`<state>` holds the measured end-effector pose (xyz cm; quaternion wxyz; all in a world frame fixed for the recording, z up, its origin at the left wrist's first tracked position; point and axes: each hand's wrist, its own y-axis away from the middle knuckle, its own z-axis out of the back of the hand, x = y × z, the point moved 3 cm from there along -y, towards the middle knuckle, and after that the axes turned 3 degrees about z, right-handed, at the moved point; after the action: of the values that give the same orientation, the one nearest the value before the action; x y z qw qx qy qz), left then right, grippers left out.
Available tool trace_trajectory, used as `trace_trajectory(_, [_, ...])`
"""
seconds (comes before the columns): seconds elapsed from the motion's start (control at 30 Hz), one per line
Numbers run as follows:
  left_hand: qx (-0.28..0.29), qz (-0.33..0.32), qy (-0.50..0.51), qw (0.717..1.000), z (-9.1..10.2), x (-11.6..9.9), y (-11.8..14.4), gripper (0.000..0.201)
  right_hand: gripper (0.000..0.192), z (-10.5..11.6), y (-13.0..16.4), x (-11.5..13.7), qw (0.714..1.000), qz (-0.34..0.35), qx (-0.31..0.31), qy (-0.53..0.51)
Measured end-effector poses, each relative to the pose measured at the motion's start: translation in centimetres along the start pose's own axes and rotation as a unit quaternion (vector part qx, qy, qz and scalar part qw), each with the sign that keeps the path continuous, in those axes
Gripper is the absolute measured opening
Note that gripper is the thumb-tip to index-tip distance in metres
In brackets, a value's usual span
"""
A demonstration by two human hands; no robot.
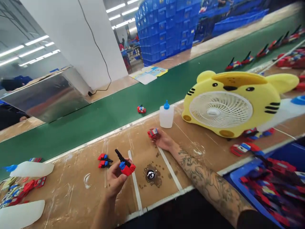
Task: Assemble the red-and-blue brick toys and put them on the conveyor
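Observation:
My left hand (113, 182) is closed around a red and blue toy part (128, 168) with a black stick pointing up and left. In my right hand (164, 140), held further forward near the belt, is a small red toy piece (152, 133) with a white and blue face. Two more red and blue parts with black sticks (104, 160) lie on the brown work surface, left of my left hand. Between my forearms, a small dark round cap-like thing (151, 174) sits in a wet brown stain. A white bottle with a blue nozzle (166, 116) stands just beyond my right hand.
A green conveyor belt (114, 113) crosses ahead, carrying a toy piece (141, 109). The yellow tiger-faced fan (264, 92) stands at right, above a blue bin (234, 181) of red parts. White bottles (32, 169) and loose pieces (14, 194) lie at left.

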<state>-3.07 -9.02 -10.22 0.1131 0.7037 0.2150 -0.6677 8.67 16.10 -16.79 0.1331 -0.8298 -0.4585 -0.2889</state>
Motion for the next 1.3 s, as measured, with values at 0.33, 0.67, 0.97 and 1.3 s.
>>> trace_trajectory(0.33, [0.361,-0.160,-0.591,0.704,-6.8,-4.2,-0.3,0.052,0.033,-0.7,-0.7,0.0,0.998,-0.029,0.050,0.013])
trace_trajectory(0.67, [0.400,-0.146,-0.580,0.694,-7.8,-4.6,-1.3,0.052,0.035,-0.5,-0.9,-0.1,0.999,-0.028,0.042,0.007])
trace_trajectory(0.97, [-0.071,0.009,-0.117,0.991,-3.0,-0.6,-5.0,0.041,0.047,-1.6,0.3,-0.6,0.994,-0.014,0.096,-0.039])
trace_trajectory(1.3, [-0.148,0.059,-0.032,0.987,-4.3,2.4,-9.0,0.052,0.049,-1.9,-0.1,-0.9,0.991,0.058,0.089,0.085])
